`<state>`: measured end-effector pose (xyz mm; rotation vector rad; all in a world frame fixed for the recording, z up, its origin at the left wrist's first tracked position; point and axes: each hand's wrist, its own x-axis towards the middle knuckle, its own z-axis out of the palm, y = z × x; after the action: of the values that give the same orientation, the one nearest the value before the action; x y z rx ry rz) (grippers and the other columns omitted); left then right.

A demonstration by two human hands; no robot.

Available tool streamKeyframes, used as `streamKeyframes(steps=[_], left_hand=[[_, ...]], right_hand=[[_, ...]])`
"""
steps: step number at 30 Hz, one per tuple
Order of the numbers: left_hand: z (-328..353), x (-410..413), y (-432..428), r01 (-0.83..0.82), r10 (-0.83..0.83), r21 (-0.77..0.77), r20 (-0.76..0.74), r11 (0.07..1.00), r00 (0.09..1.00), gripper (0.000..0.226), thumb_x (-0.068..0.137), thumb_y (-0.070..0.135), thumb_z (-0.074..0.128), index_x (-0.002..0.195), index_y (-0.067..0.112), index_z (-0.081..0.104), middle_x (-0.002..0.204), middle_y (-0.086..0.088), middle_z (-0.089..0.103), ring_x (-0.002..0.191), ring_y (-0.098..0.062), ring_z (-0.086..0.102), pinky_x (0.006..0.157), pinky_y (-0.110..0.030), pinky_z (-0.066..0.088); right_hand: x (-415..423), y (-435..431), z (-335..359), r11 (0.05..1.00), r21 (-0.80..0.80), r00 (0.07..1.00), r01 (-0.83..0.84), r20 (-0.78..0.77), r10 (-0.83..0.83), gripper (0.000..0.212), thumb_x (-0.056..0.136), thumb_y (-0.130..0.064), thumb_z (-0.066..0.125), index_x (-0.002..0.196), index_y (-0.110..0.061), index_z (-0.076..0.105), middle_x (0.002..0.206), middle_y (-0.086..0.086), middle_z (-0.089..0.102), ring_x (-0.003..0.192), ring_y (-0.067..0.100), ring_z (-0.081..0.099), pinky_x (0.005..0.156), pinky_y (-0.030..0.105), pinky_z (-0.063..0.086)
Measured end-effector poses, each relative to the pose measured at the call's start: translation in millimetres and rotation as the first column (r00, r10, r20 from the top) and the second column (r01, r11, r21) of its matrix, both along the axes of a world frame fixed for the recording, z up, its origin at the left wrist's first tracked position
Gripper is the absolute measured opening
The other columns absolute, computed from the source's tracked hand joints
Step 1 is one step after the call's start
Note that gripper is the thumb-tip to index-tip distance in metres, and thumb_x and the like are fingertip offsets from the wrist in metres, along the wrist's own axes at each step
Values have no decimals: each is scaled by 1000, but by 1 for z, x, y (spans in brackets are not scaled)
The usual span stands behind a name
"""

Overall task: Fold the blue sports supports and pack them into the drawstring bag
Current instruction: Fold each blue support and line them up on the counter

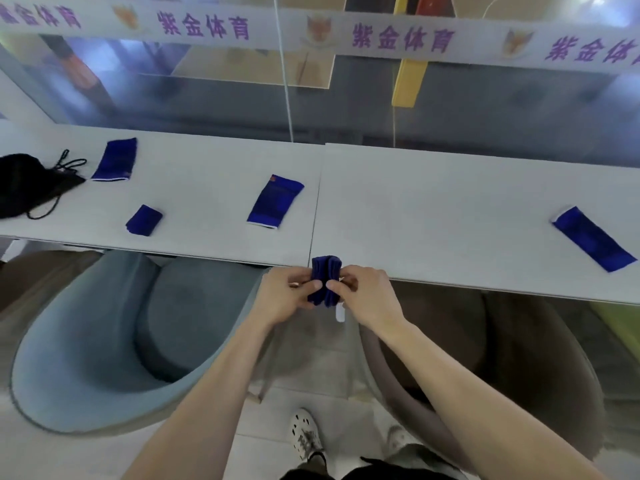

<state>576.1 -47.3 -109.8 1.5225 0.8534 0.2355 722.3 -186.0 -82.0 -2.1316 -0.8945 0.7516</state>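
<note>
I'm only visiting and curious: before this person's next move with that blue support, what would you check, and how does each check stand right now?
1. Grip on the blue support: the left hand and the right hand pinch it from either side. Ok.
2. Fold finished: it is bunched in layers, but the fingers hide part of it. Cannot tell.
3. Drawstring bag located: it lies at the far left end of the table. Ok.
4. Bag mouth open: cannot tell.
5. Other supports packed: four lie on the table, outside the bag. Not ok.
</note>
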Motion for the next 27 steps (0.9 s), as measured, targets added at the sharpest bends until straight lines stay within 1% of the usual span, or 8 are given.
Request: streamKeyframes(steps=[4,9,11,13,15,19,23,27], left_hand=[[-1,-16,25,-60,62,-48,37,997,997,22,100,4,80,122,6,83,107,-11,86,97,-32,85,82,-51,71],[-1,-27,47,10,-10,24,7,1000,1000,25,113,15,62,125,9,83,108,-15,85,105,-31,84,88,-48,70],[3,-31,57,7,-6,54,-15,999,1000,24,113,18,63,122,10,84,106,-14,86,104,-30,84,90,-51,69],[8,-34,70,13,-9,93,-43,996,999,23,112,19,65,118,10,85,102,-12,86,101,-29,84,90,-53,69],[15,-37,82,67,-56,143,-82,987,995,24,109,26,67,117,13,85,101,-8,87,100,-27,85,91,-53,69],[28,-35,98,140,-122,167,-115,976,986,31,99,31,71,126,20,83,112,-1,87,110,-23,83,97,-52,67],[30,-34,113,118,-94,182,-136,976,986,25,106,18,69,127,11,80,114,-6,86,110,-29,82,94,-57,67],[29,-43,123,151,-112,198,-196,968,974,25,105,23,67,122,11,80,110,-7,86,106,-33,82,94,-58,66]], right_hand=[[-18,32,1,1000,15,1000,4,-14,-3,16,100,-31,77,107,-19,82,87,-7,81,78,12,79,80,44,67],[-22,60,0,999,37,999,15,-39,-14,15,92,-33,83,95,-19,79,82,-2,80,72,17,79,75,44,67],[-23,71,0,996,10,996,-84,2,84,10,98,-28,76,95,-18,77,83,-2,79,75,15,79,77,42,66],[-22,80,-1,984,20,984,-177,23,176,19,104,-15,63,91,-16,76,82,0,80,75,13,79,81,43,65],[-19,89,-1,985,67,985,-159,-49,163,21,104,-9,63,93,-12,80,80,2,81,71,12,80,80,40,67],[-11,105,5,985,168,981,-37,-181,68,7,99,-11,77,102,-14,82,76,0,80,64,14,79,71,33,69],[-2,119,9,968,217,974,-125,-157,161,33,99,-17,79,125,-31,64,86,-2,78,67,13,78,71,30,67],[2,138,4,954,198,965,-225,-87,246,16,98,-20,79,107,-27,68,83,-3,74,70,11,77,79,40,67]])
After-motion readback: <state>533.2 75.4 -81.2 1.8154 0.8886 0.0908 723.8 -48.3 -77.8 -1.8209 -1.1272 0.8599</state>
